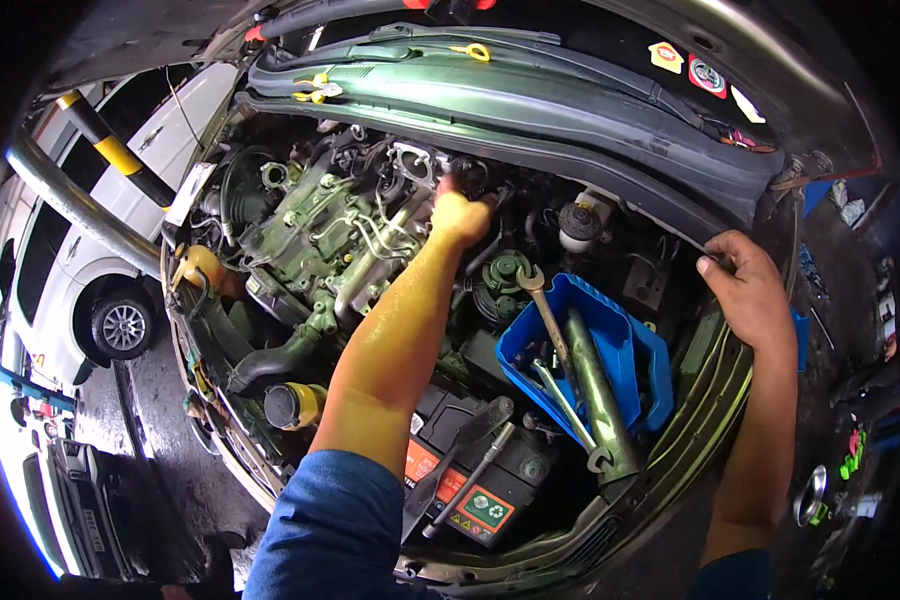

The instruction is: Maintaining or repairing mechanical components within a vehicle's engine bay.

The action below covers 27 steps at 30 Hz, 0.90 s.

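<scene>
My left hand [460, 212] reaches into the back of the engine bay, fingers bent down among parts beside a metal flange [410, 163]; what they hold is hidden. The engine [300, 225] spreads left of it, with hoses and metal pipes. My right hand [742, 290] is curled at the right end of the black cowl edge [670, 210], fingertips partly hidden. Below and between my hands, a blue plastic bin [645, 395] holds a metal tube [595, 400] and small items, with an open-end wrench [548, 315] and another wrench [565, 400] lying across it.
A battery [490, 490] with a bar tool [470, 480] sits low in the bay. A yellow-capped reservoir [290, 405] is left. The raised hood [800, 90] hangs above. A white car [70, 260] and striped post [110, 150] stand left; tools [850, 460] lie on the floor right.
</scene>
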Each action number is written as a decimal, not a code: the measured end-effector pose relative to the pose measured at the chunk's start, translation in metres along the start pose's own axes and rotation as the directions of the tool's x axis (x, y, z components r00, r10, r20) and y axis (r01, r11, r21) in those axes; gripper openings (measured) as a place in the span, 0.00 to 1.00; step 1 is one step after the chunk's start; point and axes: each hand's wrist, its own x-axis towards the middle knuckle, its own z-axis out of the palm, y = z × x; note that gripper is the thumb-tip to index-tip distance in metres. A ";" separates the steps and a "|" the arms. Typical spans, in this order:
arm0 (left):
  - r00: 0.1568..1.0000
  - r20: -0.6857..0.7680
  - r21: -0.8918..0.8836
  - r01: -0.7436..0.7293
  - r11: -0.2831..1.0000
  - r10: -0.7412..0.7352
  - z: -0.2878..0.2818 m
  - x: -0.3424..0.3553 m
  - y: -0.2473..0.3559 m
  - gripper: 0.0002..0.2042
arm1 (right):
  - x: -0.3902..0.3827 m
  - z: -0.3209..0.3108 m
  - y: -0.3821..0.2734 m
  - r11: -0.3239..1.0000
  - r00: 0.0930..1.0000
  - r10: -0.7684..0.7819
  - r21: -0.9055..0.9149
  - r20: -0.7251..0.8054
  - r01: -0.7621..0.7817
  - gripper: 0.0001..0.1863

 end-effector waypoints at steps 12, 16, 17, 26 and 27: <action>0.974 -0.009 -0.327 0.211 0.921 -0.226 0.014 0.024 -0.034 0.31 | 0.000 0.000 -0.001 1.000 1.000 -0.020 0.001 0.007 0.019 0.15; 0.987 -0.005 -0.134 0.159 0.978 -0.161 -0.008 0.013 -0.022 0.28 | 0.000 0.000 0.000 0.999 1.000 -0.010 -0.040 0.010 0.010 0.15; 0.992 0.010 -0.073 0.123 0.990 -0.122 -0.012 0.009 -0.017 0.27 | 0.001 0.000 0.001 0.999 1.000 -0.004 -0.042 0.011 0.004 0.15; 0.970 0.215 0.308 0.041 0.951 -0.112 0.000 -0.014 0.003 0.32 | 0.001 0.000 0.001 0.999 1.000 -0.008 -0.033 0.021 0.009 0.15; 0.986 0.157 0.327 0.001 0.945 -0.055 0.004 -0.016 0.003 0.32 | 0.001 0.000 0.000 1.000 0.999 0.014 0.002 0.034 -0.014 0.14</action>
